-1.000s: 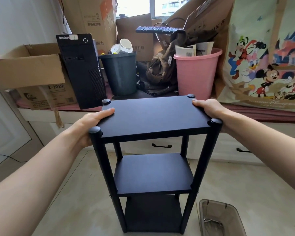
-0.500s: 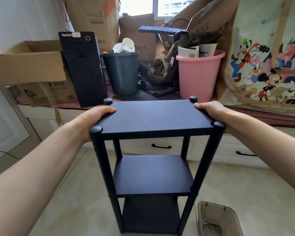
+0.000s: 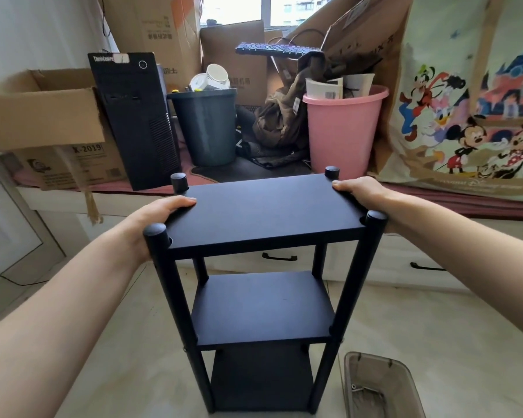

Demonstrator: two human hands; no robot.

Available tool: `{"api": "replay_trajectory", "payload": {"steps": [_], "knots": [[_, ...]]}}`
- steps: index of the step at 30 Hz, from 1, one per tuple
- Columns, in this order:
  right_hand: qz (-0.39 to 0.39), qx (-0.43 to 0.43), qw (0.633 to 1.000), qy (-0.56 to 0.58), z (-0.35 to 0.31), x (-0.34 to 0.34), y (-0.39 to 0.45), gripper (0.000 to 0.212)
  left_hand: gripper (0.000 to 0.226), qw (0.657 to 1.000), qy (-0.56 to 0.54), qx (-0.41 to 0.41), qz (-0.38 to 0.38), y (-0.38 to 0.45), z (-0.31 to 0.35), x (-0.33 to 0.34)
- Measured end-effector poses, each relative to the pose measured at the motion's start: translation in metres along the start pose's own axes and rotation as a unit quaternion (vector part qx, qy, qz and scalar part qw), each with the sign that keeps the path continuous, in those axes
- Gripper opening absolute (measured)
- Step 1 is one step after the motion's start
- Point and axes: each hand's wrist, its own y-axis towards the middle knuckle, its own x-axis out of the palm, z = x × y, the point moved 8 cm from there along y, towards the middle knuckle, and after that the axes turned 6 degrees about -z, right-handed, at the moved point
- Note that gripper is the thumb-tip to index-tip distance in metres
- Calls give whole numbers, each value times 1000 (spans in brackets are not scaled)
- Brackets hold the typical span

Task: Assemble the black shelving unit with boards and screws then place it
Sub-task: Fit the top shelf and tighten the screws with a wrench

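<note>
The black shelving unit (image 3: pixel 263 212) stands upright in front of me, with three boards between four round black posts. My left hand (image 3: pixel 154 217) grips the left edge of the top board, thumb lying on its surface. On the opposite edge, my right hand (image 3: pixel 360 193) holds the same board, thumb on top near the far right post. The lowest board sits close to the tiled floor; whether the posts touch the floor I cannot tell.
A clear plastic bin (image 3: pixel 381 387) with small hardware lies on the floor at the lower right. Behind the unit, a ledge carries a black computer tower (image 3: pixel 133 122), a dark bucket (image 3: pixel 204 125), a pink bucket (image 3: pixel 341 131), cardboard boxes (image 3: pixel 43 116) and a cartoon-print bag (image 3: pixel 465 101).
The shelving unit and both hands sit slightly lower in the picture and a little nearer the ledge than one second ago. Both grips are unchanged.
</note>
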Motion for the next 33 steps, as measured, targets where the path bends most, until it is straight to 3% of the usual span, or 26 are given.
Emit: {"api": "replay_trajectory", "payload": {"steps": [3, 7, 15, 25, 29, 33], "knots": [[11, 14, 1000, -7, 2, -3, 2, 26, 19, 1000, 7, -7, -1, 0, 2, -1], [-28, 22, 995, 95, 18, 8, 5, 23, 19, 1000, 9, 1, -7, -1, 0, 0], [-37, 23, 995, 91, 22, 8, 7, 26, 22, 1000, -11, 1, 5, -5, -8, 4], [-39, 8, 998, 48, 22, 9, 11, 29, 22, 1000, -15, 17, 18, -7, -8, 4], [-29, 21, 999, -35, 13, 4, 12, 27, 30, 999, -1, 21, 27, -8, -6, 3], [-28, 36, 998, -44, 11, -2, 8, 34, 20, 1000, -15, 4, 2, -7, -3, 5]]}}
